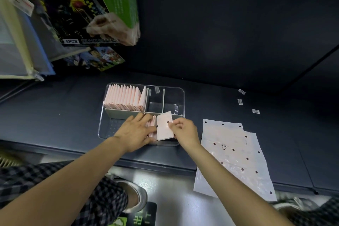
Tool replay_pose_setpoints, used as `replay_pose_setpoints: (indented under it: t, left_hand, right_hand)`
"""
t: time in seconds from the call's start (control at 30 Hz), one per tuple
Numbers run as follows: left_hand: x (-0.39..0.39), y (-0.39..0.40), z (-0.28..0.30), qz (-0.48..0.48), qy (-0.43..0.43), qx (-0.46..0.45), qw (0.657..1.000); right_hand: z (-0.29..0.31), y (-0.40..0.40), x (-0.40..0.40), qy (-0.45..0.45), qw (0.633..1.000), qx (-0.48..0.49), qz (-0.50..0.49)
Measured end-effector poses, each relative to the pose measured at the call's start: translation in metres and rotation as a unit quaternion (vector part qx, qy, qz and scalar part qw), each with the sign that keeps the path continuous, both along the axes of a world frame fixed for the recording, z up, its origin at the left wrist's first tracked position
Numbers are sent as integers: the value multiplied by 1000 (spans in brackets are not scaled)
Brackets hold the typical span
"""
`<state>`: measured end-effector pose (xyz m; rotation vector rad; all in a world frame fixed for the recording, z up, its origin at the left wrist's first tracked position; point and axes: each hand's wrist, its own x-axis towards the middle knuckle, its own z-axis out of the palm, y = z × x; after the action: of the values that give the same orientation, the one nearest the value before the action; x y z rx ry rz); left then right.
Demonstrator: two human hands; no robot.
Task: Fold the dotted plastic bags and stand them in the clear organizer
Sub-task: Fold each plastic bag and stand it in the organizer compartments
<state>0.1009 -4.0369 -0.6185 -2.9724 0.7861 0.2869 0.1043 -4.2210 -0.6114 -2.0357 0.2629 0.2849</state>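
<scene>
A clear organizer sits on the dark shelf. Its back left compartment holds a row of several folded pink bags standing upright. In the front compartment my right hand pinches a folded dotted bag by its right edge and holds it upright. My left hand lies with straight fingers against a few folded bags standing just left of that one. To the right, a stack of flat unfolded dotted bags lies on the shelf and hangs over its front edge.
Two back compartments of the organizer hold no bags. Three small labels lie on the shelf at the back right. Packaged goods and zip pouches hang at the upper left. Below the shelf edge are my checked trousers and shoes.
</scene>
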Motion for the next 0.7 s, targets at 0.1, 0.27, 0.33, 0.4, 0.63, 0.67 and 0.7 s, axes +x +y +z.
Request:
replay_pose_setpoints:
  t: [0.1, 0.27, 0.33, 0.4, 0.63, 0.67, 0.7]
  left_hand:
    - [1, 1, 0, 8, 11, -12, 1000]
    - [2, 3, -1, 14, 12, -35, 999]
    - [2, 3, -1, 16, 13, -51, 998]
    - [2, 3, -2, 18, 14, -70, 997]
    - [1, 7, -4, 47, 46, -158, 985]
    - [1, 6, -3, 56, 44, -172, 983]
    - [0, 5, -2, 61, 39, -183, 980]
  right_hand:
    - [0, 7, 9, -41, 987, -141, 58]
    - [1, 31, 11, -110, 941, -290, 136]
    - [-3, 39, 11, -107, 924, -333, 156]
    - [-6, 42, 9, -97, 916, -354, 164]
    - [-17, 34, -6, -97, 939, -303, 130]
    - [-18, 33, -6, -86, 948, -286, 111]
    - [-20, 32, -5, -70, 957, -268, 88]
